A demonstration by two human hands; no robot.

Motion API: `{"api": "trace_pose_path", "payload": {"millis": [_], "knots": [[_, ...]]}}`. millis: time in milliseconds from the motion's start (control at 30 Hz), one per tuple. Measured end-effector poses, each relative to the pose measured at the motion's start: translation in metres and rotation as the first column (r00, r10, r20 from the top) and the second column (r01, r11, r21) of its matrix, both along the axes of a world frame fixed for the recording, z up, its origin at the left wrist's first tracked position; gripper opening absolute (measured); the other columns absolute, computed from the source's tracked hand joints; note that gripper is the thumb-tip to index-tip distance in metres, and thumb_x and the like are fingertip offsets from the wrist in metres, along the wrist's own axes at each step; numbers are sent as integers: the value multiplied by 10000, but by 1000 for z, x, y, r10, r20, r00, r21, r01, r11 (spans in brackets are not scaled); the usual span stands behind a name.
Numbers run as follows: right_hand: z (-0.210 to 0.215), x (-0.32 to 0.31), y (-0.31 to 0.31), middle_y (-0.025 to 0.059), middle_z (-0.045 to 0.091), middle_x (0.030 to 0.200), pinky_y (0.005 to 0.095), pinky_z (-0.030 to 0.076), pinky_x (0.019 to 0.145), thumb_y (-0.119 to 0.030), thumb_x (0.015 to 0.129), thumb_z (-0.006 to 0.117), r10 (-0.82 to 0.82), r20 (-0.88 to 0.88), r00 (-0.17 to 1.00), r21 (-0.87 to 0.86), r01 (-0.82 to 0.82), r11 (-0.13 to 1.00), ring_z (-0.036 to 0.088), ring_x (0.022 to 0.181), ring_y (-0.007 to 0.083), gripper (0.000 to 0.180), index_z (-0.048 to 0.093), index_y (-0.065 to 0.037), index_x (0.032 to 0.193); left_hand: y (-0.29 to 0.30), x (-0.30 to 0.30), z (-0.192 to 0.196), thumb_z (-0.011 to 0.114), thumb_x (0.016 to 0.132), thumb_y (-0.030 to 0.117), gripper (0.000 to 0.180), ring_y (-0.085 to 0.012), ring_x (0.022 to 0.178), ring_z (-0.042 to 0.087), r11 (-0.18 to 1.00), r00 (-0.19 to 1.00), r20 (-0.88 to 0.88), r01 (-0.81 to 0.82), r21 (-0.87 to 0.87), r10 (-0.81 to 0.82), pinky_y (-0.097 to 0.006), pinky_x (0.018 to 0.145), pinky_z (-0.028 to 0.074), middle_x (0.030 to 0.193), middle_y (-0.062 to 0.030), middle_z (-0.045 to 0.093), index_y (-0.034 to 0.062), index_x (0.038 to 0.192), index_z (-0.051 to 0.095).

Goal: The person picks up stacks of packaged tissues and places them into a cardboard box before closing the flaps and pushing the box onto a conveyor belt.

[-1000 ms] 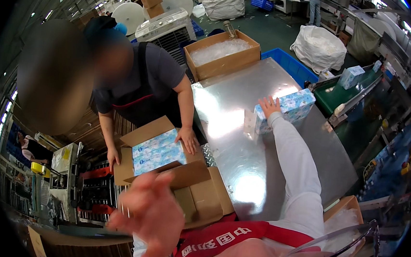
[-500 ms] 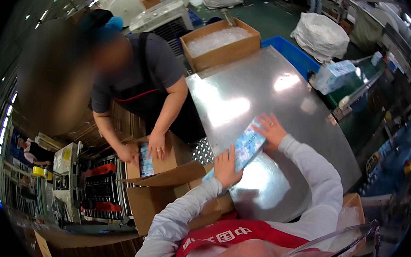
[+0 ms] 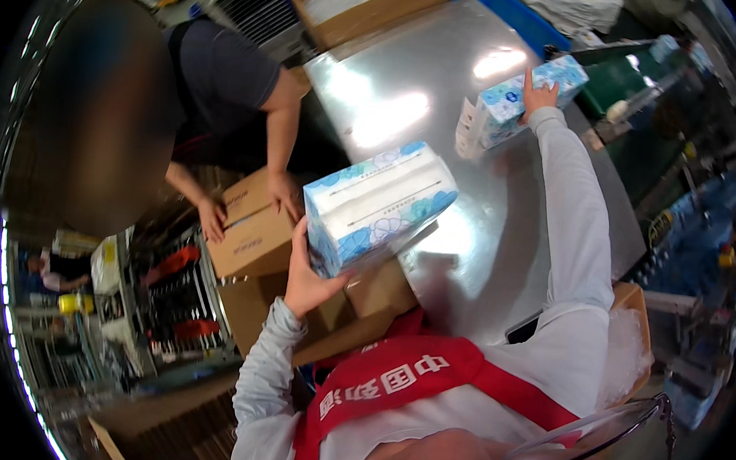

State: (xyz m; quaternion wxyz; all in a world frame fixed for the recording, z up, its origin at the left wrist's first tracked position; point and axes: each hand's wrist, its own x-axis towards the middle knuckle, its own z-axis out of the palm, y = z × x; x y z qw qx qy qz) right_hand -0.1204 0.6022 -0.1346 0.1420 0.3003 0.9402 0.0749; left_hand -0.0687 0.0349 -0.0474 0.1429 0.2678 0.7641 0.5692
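2 tissue packs: left hand point(image 3: 308, 279) grips near pack point(image 3: 378, 207) over tabletop point(image 3: 445, 124) near edge; right hand point(image 3: 538, 94) rests fingers on far pack point(image 3: 521, 99) at far edge. 1 carton point(image 3: 251, 234) under co-worker's hands.

tissue pack point(image 3: 378, 207) above carton point(image 3: 251, 234) | second pack point(image 3: 517, 99) on table point(image 3: 412, 104), far right

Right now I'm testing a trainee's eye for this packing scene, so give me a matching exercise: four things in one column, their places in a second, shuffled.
Things:
1. blue-and-white flowered tissue pack
2. second blue-and-white pack
3. closed brown cardboard box
4. blue plastic crate

Places:
A. beyond the far edge of the shiny metal table
B. under the co-worker's hands
C. in the left hand, at the table's near edge
D. at the right hand, far across the table

Pairs: 1-C, 2-D, 3-B, 4-A
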Motion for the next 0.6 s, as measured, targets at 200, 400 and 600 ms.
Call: {"api": "trace_pose_path", "payload": {"millis": [200, 400, 600], "knots": [[-12, -27, -116, 236, 624, 1287, 542, 247, 1167, -448, 635, 898, 429, -466, 774, 98, -437, 894, 512, 1302, 429, 1376, -20, -80, 1593, -69, 8, 22, 902, 637, 143, 1043, -228, 1298, 431, 995, 996, -53, -72, -63, 68, -359, 1100, 347, 1398, -131, 429, -7, 1474, 296], [12, -4, -175, 256, 488, 1437, 458, 419, 1065, -518, 663, 841, 97, -258, 961, -585, -236, 776, 527, 1293, 384, 1261, 106, -92, 1595, -169, 27, 4, 835, 545, 78, 1006, -348, 1211, 500, 938, 987, -87, 101, -330, -136, -395, 1074, 374, 1271, -175, 503, 22, 1448, 394], [16, 23, -313, 138, 564, 1385, 343, 488, 1027, -372, 842, 771, -376, 32, 926, -824, -188, -534, 584, 1226, 218, 802, 416, -26, 1473, -201, 60, -107, 802, 548, 154, 1003, -377, 1115, 494, 609, 910, -81, 204, -766, -407, -467, 976, 418, 1174, -149, 525, 91, 1463, 394]]}}
